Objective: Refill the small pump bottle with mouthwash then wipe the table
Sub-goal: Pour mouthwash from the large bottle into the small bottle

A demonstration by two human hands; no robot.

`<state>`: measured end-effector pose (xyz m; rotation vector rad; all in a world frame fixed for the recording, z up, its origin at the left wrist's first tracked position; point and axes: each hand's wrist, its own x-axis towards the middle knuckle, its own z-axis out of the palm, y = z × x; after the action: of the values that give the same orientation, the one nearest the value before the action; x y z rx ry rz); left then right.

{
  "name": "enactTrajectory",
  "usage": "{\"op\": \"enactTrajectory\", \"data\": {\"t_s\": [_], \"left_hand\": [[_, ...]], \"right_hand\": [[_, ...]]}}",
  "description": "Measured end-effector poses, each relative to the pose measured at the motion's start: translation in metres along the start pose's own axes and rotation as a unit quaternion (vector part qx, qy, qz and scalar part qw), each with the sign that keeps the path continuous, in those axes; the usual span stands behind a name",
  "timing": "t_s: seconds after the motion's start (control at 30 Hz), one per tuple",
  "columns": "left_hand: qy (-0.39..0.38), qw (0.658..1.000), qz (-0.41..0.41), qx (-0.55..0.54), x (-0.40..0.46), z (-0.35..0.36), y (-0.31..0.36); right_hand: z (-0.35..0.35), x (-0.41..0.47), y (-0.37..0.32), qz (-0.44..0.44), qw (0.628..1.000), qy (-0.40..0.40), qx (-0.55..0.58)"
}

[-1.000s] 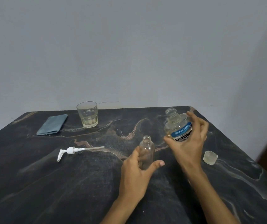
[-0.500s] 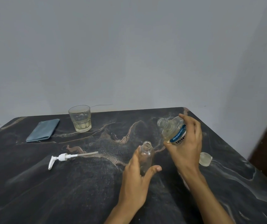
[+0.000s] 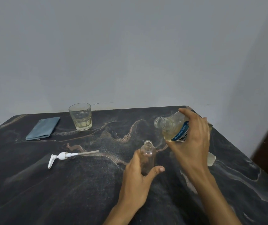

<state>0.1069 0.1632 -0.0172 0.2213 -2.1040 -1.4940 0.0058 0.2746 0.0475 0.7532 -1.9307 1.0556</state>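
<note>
- Over the last second the right hand [image 3: 193,143] had tipped the mouthwash bottle [image 3: 173,127] from upright to nearly sideways, at right of centre in the frame; its open mouth now pointed left, above and right of the small pump bottle [image 3: 147,156].
- The left hand [image 3: 138,181] stayed curled round the small bottle, steadying it upright on the dark marbled surface [image 3: 65,192] at lower centre.
- I judged pouring about to begin; no stream showed yet.
- The pump head [image 3: 61,157] lay apart at left; a blue cloth [image 3: 43,128] and a glass [image 3: 81,116] sat at upper left.
- The cap [image 3: 211,159] was half hidden behind the right wrist; the label was partly covered by fingers.
</note>
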Motion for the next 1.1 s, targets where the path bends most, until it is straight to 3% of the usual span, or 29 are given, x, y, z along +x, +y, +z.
{"op": "enactTrajectory", "data": {"t_s": [0.53, 1.1], "left_hand": [[-0.073, 0.997, 0.02, 0.014, 0.0019, -0.0032, 0.0003], [-0.057, 0.998, 0.028, 0.012, 0.0027, -0.0046, 0.0017]], "right_hand": [[-0.0039, 0.0014, 0.0065, -0.004, 0.999, -0.025, -0.02], [-0.006, 0.0001, 0.0091, -0.056, 0.986, -0.14, -0.076]]}}
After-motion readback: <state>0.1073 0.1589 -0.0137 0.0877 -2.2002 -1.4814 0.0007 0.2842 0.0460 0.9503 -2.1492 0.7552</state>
